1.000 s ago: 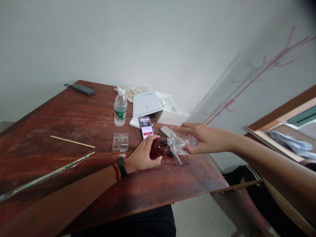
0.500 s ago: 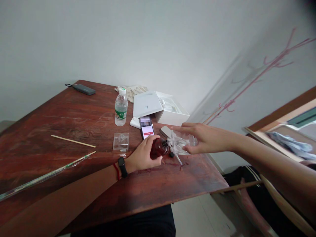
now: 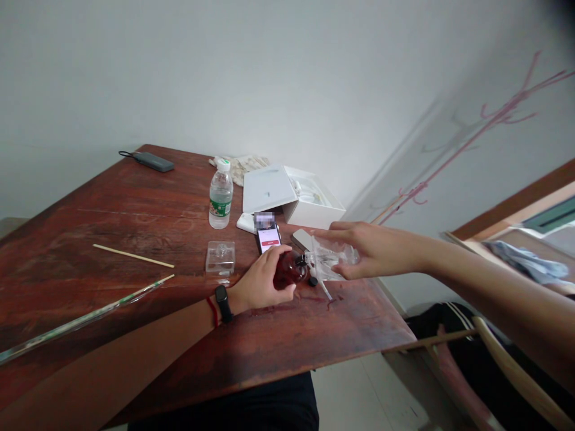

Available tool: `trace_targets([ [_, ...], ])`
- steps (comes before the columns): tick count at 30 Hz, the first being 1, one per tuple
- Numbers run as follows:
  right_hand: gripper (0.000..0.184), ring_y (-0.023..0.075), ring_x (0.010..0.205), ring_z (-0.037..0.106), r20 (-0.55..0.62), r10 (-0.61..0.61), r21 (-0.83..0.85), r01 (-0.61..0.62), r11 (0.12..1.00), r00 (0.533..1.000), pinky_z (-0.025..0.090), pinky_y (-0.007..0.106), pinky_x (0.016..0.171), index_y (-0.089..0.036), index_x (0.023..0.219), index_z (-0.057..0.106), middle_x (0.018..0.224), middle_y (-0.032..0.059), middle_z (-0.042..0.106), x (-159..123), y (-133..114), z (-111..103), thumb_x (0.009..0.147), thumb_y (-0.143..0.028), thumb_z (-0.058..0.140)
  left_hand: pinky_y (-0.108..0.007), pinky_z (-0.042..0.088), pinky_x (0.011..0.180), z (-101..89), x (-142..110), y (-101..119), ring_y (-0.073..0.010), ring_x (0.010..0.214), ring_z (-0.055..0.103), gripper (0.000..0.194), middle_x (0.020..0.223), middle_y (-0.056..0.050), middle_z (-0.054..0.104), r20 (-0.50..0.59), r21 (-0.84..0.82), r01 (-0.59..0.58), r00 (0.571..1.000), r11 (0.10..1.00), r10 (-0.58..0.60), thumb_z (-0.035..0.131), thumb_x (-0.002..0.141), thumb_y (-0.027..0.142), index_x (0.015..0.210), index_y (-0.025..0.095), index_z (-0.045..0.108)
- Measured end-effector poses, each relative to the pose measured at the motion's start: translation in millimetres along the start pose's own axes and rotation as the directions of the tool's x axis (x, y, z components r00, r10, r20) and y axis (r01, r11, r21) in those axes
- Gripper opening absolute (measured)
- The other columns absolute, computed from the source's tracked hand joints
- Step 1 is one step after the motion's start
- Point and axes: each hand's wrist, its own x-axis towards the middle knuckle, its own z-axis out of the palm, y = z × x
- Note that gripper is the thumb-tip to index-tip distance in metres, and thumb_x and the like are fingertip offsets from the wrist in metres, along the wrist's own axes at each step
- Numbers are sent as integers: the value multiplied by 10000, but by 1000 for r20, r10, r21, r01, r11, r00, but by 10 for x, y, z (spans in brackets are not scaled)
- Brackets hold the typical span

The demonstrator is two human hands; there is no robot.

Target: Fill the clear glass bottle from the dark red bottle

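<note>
Hands meet over a dark red bottle near the counter's right edge.
I see my left hand wrapped around the bottle, grip closed on it; my right hand pinches a clear plastic bag just beside its neck. A phone lies just behind. Bare counter opens toward the left edge, with a small clear bottle nearby.

view tilted slightly, hands unmoved
</note>
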Motion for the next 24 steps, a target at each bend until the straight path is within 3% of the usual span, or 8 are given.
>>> trace_targets([
  [24, 870, 277, 862, 752, 42, 12, -45, -11, 999, 999, 579, 371, 783, -233, 1700, 331, 1118, 120, 766, 24, -16, -51, 920, -372, 691, -553, 503, 1141, 8, -5, -15, -348, 1275, 625, 799, 1399, -159, 590, -8, 0, -5, 1000, 1000, 5, 763, 770, 162, 1473, 210, 389],
])
